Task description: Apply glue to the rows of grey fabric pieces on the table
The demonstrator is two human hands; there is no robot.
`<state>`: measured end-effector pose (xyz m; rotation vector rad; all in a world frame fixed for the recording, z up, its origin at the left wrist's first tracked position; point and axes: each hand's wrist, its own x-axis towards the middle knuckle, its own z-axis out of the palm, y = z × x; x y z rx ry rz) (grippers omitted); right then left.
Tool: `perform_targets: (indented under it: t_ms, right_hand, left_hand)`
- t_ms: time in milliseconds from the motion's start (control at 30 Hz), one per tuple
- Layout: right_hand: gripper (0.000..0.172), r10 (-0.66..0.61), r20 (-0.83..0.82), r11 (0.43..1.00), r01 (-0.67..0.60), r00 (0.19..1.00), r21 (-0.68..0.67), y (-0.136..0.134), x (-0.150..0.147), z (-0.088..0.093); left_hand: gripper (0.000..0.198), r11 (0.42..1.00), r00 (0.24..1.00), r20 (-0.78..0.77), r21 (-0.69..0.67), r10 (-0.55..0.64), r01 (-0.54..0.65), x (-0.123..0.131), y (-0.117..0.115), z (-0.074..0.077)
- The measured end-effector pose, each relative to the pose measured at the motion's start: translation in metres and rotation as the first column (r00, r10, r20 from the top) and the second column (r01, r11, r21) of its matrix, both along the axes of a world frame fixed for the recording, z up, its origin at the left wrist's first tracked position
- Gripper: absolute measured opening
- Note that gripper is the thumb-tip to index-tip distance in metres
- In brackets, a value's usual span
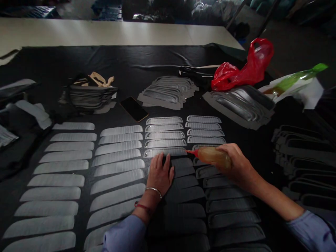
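Note:
My right hand (pixel 236 164) is wrapped round a squeeze bottle (pixel 211 155) of amber fluid. Its red nozzle (pixel 193 152) points left, with the tip at the right end of a pale curved strip (pixel 172 151) in the third column. My left hand (pixel 160 174) lies with fingers spread, fingertips at the lower edge of that same strip. A shiny line runs along the edges of the strips above it in this column. Similar strips (pixel 204 132) in the column to the right also carry an edge line. Some strips below are shaded or covered by my arms.
Left of my hands lie two columns of plain pale strips (pixel 64 166). Behind them are a phone (pixel 134 109), stacks of cut pieces (pixel 168 91), a tied bundle (pixel 89 96), a red plastic bag (pixel 244 71) and a green bottle (pixel 296 81). More dark pieces (pixel 301 150) lie at right.

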<state>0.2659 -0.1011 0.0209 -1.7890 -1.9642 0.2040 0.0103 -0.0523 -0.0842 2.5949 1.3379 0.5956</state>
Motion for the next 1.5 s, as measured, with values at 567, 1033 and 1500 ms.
perform_targets:
  t_ms: [567, 1033, 1500]
  right_hand:
    - [0.05, -0.545, -0.623, 0.837, 0.411, 0.561, -0.363, 0.005, -0.013, 0.003]
    - [0.051, -0.509, -0.525, 0.845, 0.281, 0.682, -0.455, -0.006, -0.035, 0.019]
    - [0.041, -0.071, -0.329, 0.95, -0.037, 0.942, -0.311, 0.022, -0.079, -0.008]
  left_hand:
    - [0.046, 0.997, 0.997, 0.067, -0.07, -0.036, 0.041, -0.004, 0.005, 0.002]
    - [0.039, 0.98, 0.988, -0.086, -0.163, -0.129, 0.114, -0.009, -0.031, 0.034]
    - [0.046, 0.982, 0.997, -0.026, -0.179, -0.07, 0.064, -0.01, -0.042, 0.014]
